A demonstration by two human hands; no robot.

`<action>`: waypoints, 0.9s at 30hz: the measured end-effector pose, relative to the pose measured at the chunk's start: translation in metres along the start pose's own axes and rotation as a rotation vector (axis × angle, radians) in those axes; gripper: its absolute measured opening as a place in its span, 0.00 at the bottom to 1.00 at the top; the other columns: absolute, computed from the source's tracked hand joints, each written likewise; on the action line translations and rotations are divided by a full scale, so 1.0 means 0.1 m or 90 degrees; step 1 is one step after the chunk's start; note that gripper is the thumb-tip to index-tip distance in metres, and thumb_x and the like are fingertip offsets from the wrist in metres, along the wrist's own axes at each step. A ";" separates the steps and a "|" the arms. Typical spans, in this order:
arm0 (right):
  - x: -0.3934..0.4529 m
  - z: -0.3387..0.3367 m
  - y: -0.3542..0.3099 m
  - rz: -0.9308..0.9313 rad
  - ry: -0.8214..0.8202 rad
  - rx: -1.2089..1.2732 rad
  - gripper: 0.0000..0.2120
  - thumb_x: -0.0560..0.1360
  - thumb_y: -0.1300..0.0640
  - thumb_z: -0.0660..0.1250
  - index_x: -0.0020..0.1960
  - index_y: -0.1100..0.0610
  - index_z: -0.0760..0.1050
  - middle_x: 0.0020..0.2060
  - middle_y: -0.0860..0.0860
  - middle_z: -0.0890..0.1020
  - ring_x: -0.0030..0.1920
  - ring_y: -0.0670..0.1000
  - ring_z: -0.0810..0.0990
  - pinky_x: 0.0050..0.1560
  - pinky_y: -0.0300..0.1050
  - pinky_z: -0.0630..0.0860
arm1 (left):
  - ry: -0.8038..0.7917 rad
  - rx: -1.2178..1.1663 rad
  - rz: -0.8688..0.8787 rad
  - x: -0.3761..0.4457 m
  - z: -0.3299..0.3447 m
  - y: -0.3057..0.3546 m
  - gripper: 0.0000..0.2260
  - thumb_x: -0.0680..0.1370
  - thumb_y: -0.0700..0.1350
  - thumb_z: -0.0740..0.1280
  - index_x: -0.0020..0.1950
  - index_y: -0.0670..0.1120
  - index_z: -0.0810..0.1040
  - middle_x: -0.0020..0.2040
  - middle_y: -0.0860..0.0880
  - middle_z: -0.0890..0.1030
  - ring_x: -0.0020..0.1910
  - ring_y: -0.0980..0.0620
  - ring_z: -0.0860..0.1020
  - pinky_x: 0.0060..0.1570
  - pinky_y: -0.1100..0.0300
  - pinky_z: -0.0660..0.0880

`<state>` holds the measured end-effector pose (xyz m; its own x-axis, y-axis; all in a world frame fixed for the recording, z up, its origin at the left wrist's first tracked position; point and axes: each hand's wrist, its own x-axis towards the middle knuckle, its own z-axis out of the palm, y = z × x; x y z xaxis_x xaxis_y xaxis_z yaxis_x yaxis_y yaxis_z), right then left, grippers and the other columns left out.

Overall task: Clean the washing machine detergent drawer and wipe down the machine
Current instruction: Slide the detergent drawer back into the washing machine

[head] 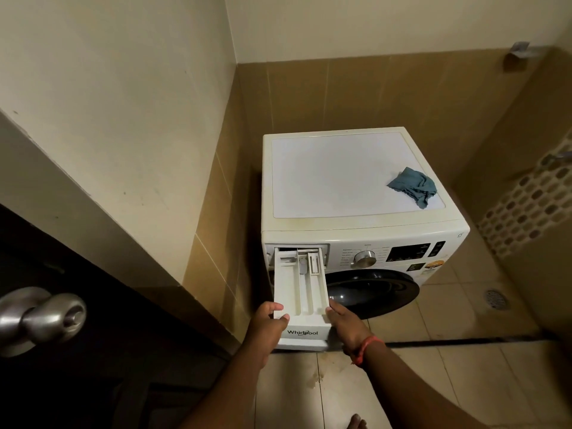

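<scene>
A white front-loading washing machine (349, 174) stands in a tiled corner. Its white detergent drawer (300, 286) is pulled far out from the upper left of the front panel, showing several long compartments. My left hand (268, 323) grips the drawer's front left corner, and my right hand (345, 325) holds its front right side. A crumpled blue cloth (413, 187) lies on the machine's top near the right edge. The dark round door (371, 292) sits shut below the control dial (365, 258).
A dark door with a metal knob (40, 317) is close on the left. Beige tiled walls enclose the machine. A floor drain (495, 299) is on the right, and a wet stain (312, 376) marks the floor tiles below the drawer.
</scene>
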<state>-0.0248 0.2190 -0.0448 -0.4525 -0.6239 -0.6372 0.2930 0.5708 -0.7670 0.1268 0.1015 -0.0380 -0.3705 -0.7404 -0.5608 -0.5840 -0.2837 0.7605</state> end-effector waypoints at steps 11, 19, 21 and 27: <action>0.11 0.05 -0.14 -0.061 -0.021 0.058 0.13 0.76 0.60 0.69 0.60 0.52 0.76 0.51 0.54 0.83 0.53 0.58 0.82 0.55 0.59 0.79 | -0.005 0.133 0.067 0.17 0.00 0.03 0.11 0.78 0.45 0.70 0.59 0.50 0.74 0.60 0.50 0.75 0.58 0.51 0.74 0.47 0.65 0.71; 0.34 -0.10 -0.11 -0.127 0.015 -0.101 0.27 0.74 0.69 0.68 0.69 0.51 0.72 0.60 0.48 0.80 0.59 0.48 0.79 0.61 0.38 0.75 | 0.102 0.242 0.102 0.38 0.07 0.09 0.07 0.77 0.38 0.68 0.48 0.50 0.74 0.53 0.47 0.80 0.50 0.50 0.77 0.42 0.64 0.70; 0.39 -0.15 -0.22 -0.137 -0.008 -0.134 0.26 0.73 0.73 0.65 0.64 0.50 0.75 0.55 0.47 0.81 0.56 0.47 0.80 0.52 0.30 0.76 | 0.118 0.250 0.096 0.44 0.10 0.13 0.06 0.78 0.38 0.67 0.48 0.49 0.75 0.52 0.48 0.79 0.49 0.51 0.77 0.37 0.67 0.69; 0.48 -0.17 -0.19 -0.148 0.026 -0.146 0.29 0.75 0.76 0.58 0.60 0.45 0.76 0.57 0.53 0.78 0.50 0.51 0.81 0.52 0.44 0.81 | 0.118 0.280 0.148 0.56 0.09 0.11 0.12 0.77 0.40 0.69 0.38 0.53 0.71 0.41 0.53 0.77 0.41 0.55 0.75 0.35 0.64 0.68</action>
<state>-0.0669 0.1873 -0.0590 -0.5198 -0.7319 -0.4405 -0.0167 0.5242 -0.8514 0.0931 0.0627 -0.0645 -0.4164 -0.8596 -0.2960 -0.7639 0.1542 0.6267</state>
